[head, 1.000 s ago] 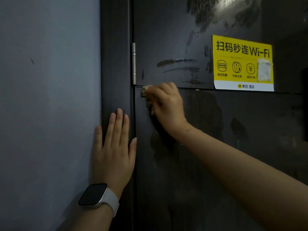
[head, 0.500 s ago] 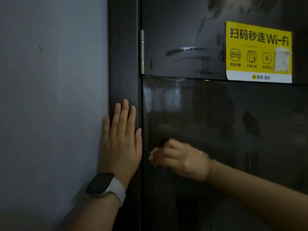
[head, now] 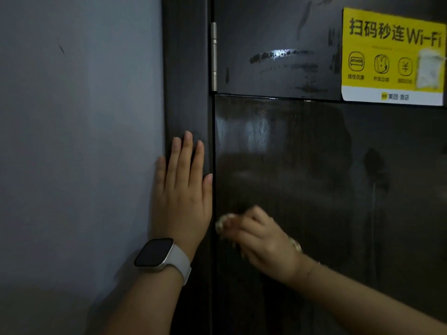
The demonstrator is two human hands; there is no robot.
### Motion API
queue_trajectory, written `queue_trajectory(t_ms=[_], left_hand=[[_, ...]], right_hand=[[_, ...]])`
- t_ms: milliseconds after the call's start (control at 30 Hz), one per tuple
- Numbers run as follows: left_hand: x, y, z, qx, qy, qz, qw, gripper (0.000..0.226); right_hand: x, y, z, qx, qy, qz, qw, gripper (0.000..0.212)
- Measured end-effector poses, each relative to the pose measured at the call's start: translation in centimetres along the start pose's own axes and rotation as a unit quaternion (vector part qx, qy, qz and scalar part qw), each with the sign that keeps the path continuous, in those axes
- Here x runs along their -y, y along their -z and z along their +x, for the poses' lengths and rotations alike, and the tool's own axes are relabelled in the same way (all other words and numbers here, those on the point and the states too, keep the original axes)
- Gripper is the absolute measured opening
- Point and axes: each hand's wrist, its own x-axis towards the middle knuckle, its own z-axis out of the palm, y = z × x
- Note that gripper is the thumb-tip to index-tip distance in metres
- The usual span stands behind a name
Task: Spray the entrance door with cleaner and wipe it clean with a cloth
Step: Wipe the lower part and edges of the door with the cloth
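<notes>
Right hand (head: 263, 243) clenched on a small cloth (head: 223, 223), pressing it to the dark door (head: 314, 189) at 6 o'clock from the hinge (head: 214, 56). Left hand (head: 183, 189) flat, fingers straight, on the door frame (head: 186, 81). Yellow sticker (head: 391, 56) at 2 o'clock from the cloth.

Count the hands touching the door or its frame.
2. The left hand lies flat on the door frame beside the wall. The right hand presses a cloth on the door near its hinge edge.

Dark brown door (head: 314, 189), yellow-and-white sticker (head: 393, 56), grey wall (head: 79, 141), white watch strap (head: 180, 262).
</notes>
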Motion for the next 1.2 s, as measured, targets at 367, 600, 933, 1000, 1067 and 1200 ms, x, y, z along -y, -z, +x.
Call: queue_trajectory(t_ms=[367, 600, 933, 1000, 1067, 1200], left_hand=[[0.1, 0.0, 0.1, 0.001, -0.006, 0.015, 1.0, 0.053], [0.1, -0.1, -0.1, 0.002, -0.012, 0.014, 1.0, 0.053], [-1.3, 0.4, -3.0, 0.022, 0.006, 0.059, 0.998, 0.058], [-2.2, 0.3, -6.3, 0.054, -0.015, 0.067, 0.996, 0.064], [-2.5, 0.3, -9.7, 0.083, -0.015, 0.059, 0.995, 0.068], [-2.8, 0.5, -13.7, 0.114, 0.037, 0.061, 0.991, 0.071]], right_hand=[[-5.8, 4.9, 14.2, -0.22, -0.141, -0.044, 0.964, 0.016], [-2.4, 2.0, 9.3, -0.225, -0.142, -0.042, 0.963, 0.022], [5.2, -4.2, -7.4, 0.058, -0.005, 0.056, 0.997, 0.029], [3.5, -2.6, -5.4, 0.018, -0.029, 0.042, 0.999, 0.027], [1.2, -0.8, -2.7, -0.054, -0.095, 0.016, 0.994, 0.024], [-0.6, 0.8, 0.2, -0.192, -0.187, -0.003, 0.963, 0.016]])
